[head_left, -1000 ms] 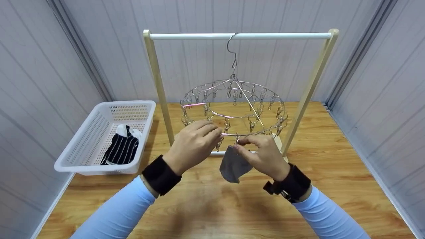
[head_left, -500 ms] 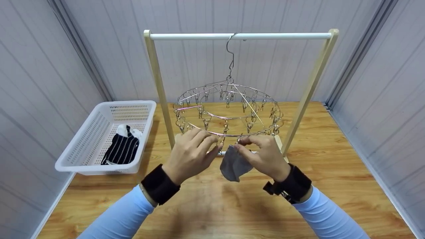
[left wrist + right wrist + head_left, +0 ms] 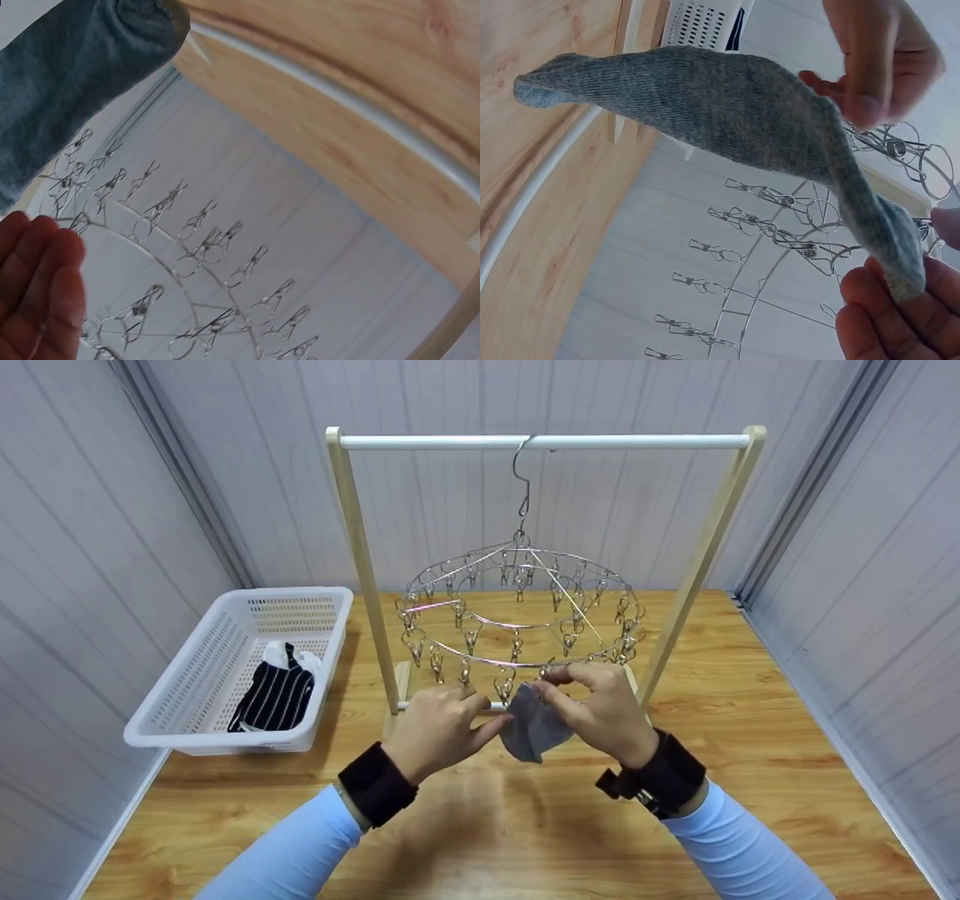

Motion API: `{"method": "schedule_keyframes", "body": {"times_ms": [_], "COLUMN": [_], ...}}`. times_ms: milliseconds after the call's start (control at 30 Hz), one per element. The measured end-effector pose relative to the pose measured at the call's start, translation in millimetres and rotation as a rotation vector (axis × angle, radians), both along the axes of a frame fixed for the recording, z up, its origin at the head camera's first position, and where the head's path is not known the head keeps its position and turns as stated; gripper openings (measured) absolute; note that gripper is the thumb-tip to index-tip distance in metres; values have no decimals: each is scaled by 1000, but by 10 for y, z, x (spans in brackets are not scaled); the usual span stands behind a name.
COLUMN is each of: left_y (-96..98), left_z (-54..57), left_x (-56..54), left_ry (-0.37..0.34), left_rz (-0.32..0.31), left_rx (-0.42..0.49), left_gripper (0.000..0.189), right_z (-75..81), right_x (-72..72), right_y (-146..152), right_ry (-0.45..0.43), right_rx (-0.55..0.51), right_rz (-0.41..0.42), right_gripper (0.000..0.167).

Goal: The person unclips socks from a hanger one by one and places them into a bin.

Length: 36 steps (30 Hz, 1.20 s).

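A grey sock hangs by its cuff at the front of a round metal clip hanger. My right hand holds the cuff just below the front ring, thumb and fingers close to a metal clip. In the right wrist view, the cuff end of the sock lies over the right fingers. My left hand is at the sock's left edge, thumb stretched toward the cloth and fingers loosely bent. In the left wrist view its fingers show below the sock.
The hanger's hook hangs from the white bar of a wooden-sided rack. To the left stands a white perforated basket with a striped black sock and something white in it. Several other clips dangle round the rings.
My left hand has come down from the ring and a clip to the sock's left edge. The hanger has swung slightly. My right hand stays at the cuff.
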<state>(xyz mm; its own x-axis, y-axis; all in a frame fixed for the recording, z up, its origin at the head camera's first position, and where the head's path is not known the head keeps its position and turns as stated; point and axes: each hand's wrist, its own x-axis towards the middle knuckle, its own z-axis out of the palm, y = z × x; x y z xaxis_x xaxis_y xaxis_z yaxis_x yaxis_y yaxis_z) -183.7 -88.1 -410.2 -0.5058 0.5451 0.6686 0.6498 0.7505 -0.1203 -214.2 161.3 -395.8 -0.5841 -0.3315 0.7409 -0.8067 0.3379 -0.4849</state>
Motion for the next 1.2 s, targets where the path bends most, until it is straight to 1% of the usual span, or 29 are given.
{"method": "schedule_keyframes", "body": {"times_ms": [67,200,300,333,467,500,567,600,667,733,800,900,1000,1067,1200], "left_y": [25,85,127,140,168,171,172,171,171,167,161,152,142,135,118], "left_z": [-21,-23,-18,-17,-32,-42,-64,-76,-96,-112,-121,-120,-106,-96,-91], "left_x": [-17,-67,-121,-141,-217,-236,-267,-281,-306,-320,-327,-314,-290,-278,-273], "left_ry": [-100,-358,-559,-625,-877,-925,-991,-1013,-1033,-1033,-1027,-997,-970,-952,-930], "left_rz": [35,98,102,88,-12,-34,-73,-90,-130,-174,-198,-195,-173,-175,-198], "left_rx": [-13,-14,31,60,209,236,271,279,285,290,297,306,311,312,315], "left_gripper": [38,44,48,49,51,51,48,45,39,34,29,22,16,14,10], "right_z": [-3,-6,-8,-8,-12,-13,-16,-18,-23,-27,-32,-36,-42,-45,-55], "right_x": [0,-5,-10,-12,-16,-16,-16,-16,-17,-18,-21,-25,-29,-31,-34], "right_y": [-1,-6,-9,-10,-10,-9,-9,-8,-7,-8,-10,-10,-8,-8,-10], "right_ry": [0,8,17,18,18,18,19,19,20,22,27,39,47,47,52], "right_rx": [1,-6,-13,-15,-23,-24,-24,-23,-23,-23,-26,-34,-52,-67,-89], "right_rz": [-3,-3,4,7,6,1,-8,-11,-15,-13,-11,-11,-8,-3,0], "right_gripper": [8,8,8,8,8,8,8,8,8,8,7,7,7,6,4]}}
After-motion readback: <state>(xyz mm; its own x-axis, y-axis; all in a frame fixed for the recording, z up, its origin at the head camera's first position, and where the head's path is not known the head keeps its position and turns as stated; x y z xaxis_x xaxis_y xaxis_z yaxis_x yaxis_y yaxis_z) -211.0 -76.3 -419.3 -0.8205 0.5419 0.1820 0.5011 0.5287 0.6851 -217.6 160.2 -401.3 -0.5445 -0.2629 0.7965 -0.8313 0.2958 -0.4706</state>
